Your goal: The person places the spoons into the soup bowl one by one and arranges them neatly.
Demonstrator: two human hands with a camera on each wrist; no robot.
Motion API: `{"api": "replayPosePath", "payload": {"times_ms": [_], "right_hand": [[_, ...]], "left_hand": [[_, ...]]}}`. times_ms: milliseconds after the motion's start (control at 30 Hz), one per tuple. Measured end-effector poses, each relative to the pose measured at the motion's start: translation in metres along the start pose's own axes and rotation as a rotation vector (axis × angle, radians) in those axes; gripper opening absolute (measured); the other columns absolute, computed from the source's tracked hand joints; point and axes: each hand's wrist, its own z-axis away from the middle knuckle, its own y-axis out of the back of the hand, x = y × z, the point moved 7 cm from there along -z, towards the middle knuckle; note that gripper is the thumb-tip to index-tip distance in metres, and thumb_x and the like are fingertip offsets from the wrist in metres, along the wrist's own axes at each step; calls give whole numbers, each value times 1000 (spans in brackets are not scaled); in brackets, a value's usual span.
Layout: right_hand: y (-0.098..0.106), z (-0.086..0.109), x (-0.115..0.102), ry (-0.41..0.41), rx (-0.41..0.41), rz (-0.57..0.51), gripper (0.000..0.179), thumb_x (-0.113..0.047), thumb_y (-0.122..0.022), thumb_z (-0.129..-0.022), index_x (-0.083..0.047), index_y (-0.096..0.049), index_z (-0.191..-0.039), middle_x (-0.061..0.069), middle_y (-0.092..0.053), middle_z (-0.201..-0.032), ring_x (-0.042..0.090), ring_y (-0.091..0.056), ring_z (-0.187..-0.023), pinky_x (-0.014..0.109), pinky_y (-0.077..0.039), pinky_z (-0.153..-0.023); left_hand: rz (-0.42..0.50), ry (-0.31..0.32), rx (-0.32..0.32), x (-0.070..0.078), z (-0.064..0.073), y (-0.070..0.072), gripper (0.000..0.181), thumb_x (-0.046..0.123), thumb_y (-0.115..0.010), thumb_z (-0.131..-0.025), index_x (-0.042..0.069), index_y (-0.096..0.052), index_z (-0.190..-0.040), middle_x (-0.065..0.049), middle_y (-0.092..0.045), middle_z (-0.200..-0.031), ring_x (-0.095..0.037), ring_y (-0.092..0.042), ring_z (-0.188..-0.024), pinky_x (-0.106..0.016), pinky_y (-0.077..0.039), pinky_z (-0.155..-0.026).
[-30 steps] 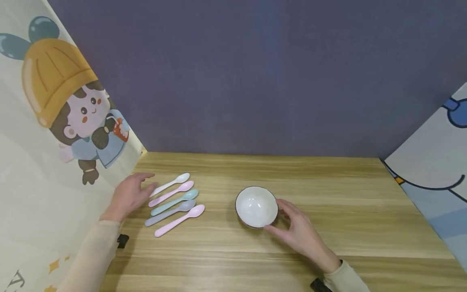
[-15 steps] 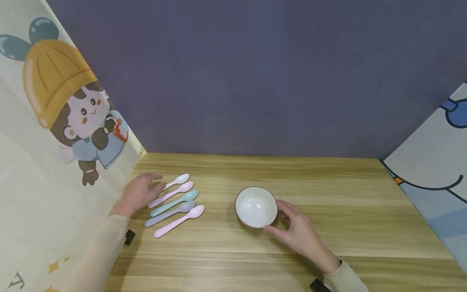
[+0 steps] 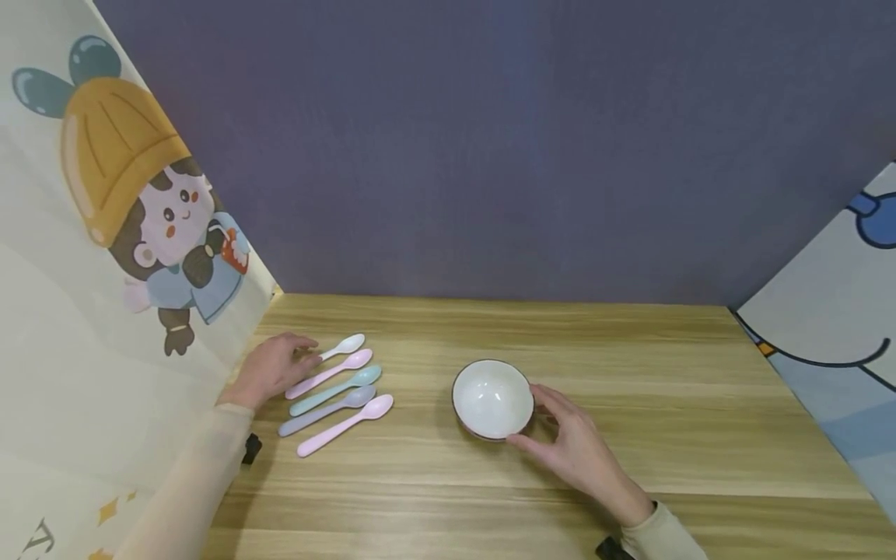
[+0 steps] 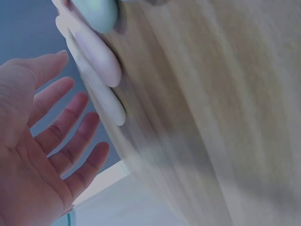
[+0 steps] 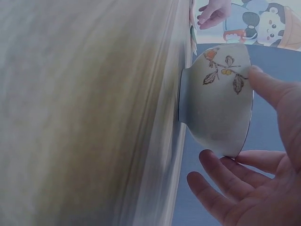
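Observation:
Several small spoons lie side by side on the wooden table. The farthest is a white spoon (image 3: 350, 344); after it come a pink spoon (image 3: 357, 359), a teal spoon (image 3: 364, 376), a lavender spoon (image 3: 358, 397) and another pink spoon (image 3: 376, 407). My left hand (image 3: 269, 369) hovers over the white spoon's handle, hiding part of it. Its fingers are spread apart from the spoons in the left wrist view. A white bowl (image 3: 493, 400) with a dark rim and a flower print stands upright. My right hand (image 3: 577, 449) holds its right side, thumb and fingers at the rim.
The wooden table (image 3: 448, 498) meets a dark blue-grey panel (image 3: 490, 155) at the back. A pale wall with a cartoon figure (image 3: 171, 210) rises close on the left, and a printed panel (image 3: 833, 288) borders the right.
My left hand has moved right, farther over the white spoon's handle, slowing in the last half second. The right hand and the bowl have stayed in place.

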Motion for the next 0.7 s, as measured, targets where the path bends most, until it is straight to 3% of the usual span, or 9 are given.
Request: {"api": "replayPosePath", "payload": {"times_ms": [233,467,700], "right_hand": [[-1,1,2,-20,-9,-31,80,-33,-98,-76,-2,-64,-142,17,-71,-138,26,-76,-109,45,-64,-88],[-3,1,5,-53,-47,-24,89,-40,-96,-77,-1,-59,-148,16,-77,-124,31,-78,-105,51,-63,-90],[-3,1,6,-38,-48,-28,89,-38,-97,-78,-1,-59,-149,17,-77,-124,31,-78,-105,51,-63,-90]], "left_hand": [[-8,10,-29,-4,0,-5,34,30,-74,-98,6,-79,-121,-17,-79,-110,-34,-73,-101,-55,-59,-84],[-15,8,-26,-4,-1,-9,32,28,-76,-97,6,-81,-119,-16,-79,-111,-30,-72,-97,-52,-58,-83],[-20,16,-16,-4,-2,-12,29,28,-77,-97,7,-82,-116,-14,-79,-108,-29,-72,-94,-49,-57,-80]]}}
